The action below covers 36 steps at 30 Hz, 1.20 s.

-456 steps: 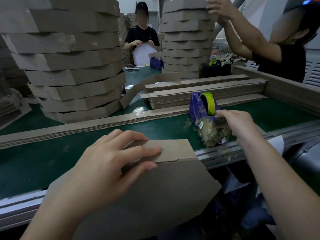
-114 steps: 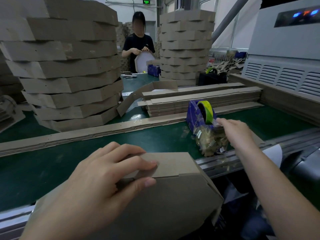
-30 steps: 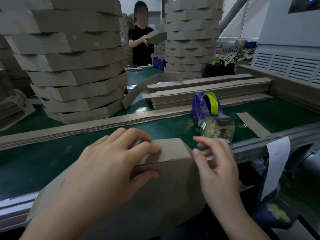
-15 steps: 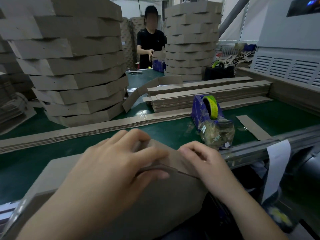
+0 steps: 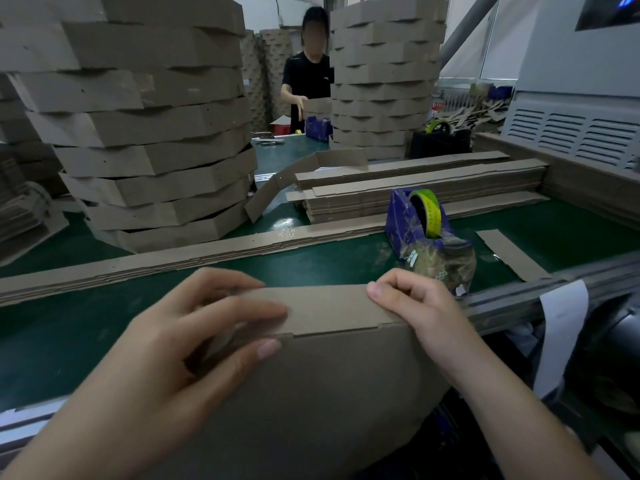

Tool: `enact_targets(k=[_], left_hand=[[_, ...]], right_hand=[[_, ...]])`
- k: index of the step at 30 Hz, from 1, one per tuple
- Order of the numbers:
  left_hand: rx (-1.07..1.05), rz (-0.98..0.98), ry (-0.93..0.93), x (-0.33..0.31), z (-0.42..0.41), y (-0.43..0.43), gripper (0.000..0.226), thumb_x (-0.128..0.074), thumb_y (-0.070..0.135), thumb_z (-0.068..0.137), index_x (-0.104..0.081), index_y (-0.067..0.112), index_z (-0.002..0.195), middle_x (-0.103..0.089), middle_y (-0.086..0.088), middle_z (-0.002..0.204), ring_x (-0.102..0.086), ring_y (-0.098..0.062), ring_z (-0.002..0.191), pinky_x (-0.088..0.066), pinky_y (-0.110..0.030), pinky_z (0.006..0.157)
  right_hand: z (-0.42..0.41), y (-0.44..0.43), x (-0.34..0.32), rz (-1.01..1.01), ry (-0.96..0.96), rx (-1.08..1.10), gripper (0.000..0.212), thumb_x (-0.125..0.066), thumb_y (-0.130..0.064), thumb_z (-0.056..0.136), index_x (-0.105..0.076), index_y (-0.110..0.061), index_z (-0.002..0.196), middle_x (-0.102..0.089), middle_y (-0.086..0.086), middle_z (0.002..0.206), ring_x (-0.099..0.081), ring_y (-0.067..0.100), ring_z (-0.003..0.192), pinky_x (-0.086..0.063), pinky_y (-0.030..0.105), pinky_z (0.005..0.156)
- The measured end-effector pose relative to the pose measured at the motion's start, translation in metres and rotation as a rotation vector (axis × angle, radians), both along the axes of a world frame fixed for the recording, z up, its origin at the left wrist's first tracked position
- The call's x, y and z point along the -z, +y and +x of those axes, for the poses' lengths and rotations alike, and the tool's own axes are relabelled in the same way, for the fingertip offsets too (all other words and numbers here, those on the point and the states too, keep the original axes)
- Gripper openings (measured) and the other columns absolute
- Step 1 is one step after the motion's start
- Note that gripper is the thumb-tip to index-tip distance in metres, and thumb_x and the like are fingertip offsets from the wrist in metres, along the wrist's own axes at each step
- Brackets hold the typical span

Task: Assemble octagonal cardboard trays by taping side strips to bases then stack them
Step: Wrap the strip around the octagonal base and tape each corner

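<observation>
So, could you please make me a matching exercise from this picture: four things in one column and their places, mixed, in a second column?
1 tape dispenser
2 nearest tray stack
3 flat strip pile
4 half-made tray

A held by left hand and right hand
B far left on the green belt
C lying behind the dispenser
D just beyond the right hand

Pairs: 1-D, 2-B, 3-C, 4-A

A packing workshop: tray stacks (image 5: 152,126) tower over a green conveyor belt (image 5: 69,327).
</observation>
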<state>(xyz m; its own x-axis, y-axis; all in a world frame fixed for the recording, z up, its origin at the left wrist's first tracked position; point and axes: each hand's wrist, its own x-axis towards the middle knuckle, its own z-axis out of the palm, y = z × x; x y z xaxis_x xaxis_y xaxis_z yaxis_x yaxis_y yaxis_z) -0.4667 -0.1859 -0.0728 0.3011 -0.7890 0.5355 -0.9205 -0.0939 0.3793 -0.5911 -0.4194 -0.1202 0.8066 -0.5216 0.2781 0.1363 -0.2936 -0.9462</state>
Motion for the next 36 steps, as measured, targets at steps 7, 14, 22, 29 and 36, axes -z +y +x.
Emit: enact_targets(k=[7,14,22,29,36], left_hand=[[-0.053,0.177,-0.308,-0.01,-0.016,-0.035,0.034,-0.045,0.053,0.088,-0.072,0.042,0.106,-0.065,0.011,0.097,-0.064,-0.015,0.08,-0.051,-0.029,0.063],[-0.061,0.153,-0.269,-0.003,-0.012,-0.039,0.037,-0.044,0.055,0.089,-0.072,0.041,0.11,-0.064,0.013,0.102,-0.064,-0.018,0.087,-0.055,-0.039,0.065],[-0.077,0.126,-0.23,-0.002,-0.015,-0.038,0.037,-0.044,0.057,0.087,-0.071,0.043,0.109,-0.063,0.015,0.101,-0.063,-0.017,0.089,-0.055,-0.04,0.067],[-0.086,0.126,-0.229,-0.001,-0.016,-0.042,0.037,-0.044,0.057,0.087,-0.071,0.043,0.109,-0.064,0.015,0.101,-0.063,-0.019,0.089,-0.055,-0.043,0.069],[-0.091,0.145,-0.232,-0.001,-0.016,-0.044,0.039,-0.043,0.057,0.088,-0.071,0.042,0.11,-0.065,0.013,0.103,-0.064,-0.02,0.091,-0.054,-0.043,0.071]], right_hand=[[0.007,0.006,0.0,-0.048,-0.022,-0.006,0.038,-0.062,-0.039,0.079,-0.059,-0.002,0.07,-0.049,0.006,0.066,-0.046,0.01,0.063,-0.035,0.024,0.06],[0.001,-0.003,0.001,-0.137,-0.045,0.102,0.018,-0.058,-0.037,0.083,-0.067,-0.022,0.087,-0.066,-0.007,0.084,-0.061,0.005,0.083,-0.046,0.017,0.075],[-0.01,-0.096,-0.016,-0.18,0.142,0.819,0.012,-0.055,-0.039,0.093,-0.062,-0.03,0.089,-0.054,-0.003,0.107,-0.055,0.009,0.084,-0.043,0.029,0.069],[0.003,-0.118,-0.015,0.276,0.244,0.669,0.022,-0.07,-0.038,0.081,-0.073,-0.022,0.066,-0.068,-0.005,0.087,-0.051,0.01,0.069,-0.033,0.027,0.053],[0.003,-0.109,-0.016,0.615,0.047,0.643,0.02,-0.073,-0.019,0.081,-0.072,-0.014,0.062,-0.058,-0.014,0.042,-0.041,-0.003,0.024,-0.025,0.009,0.027]])
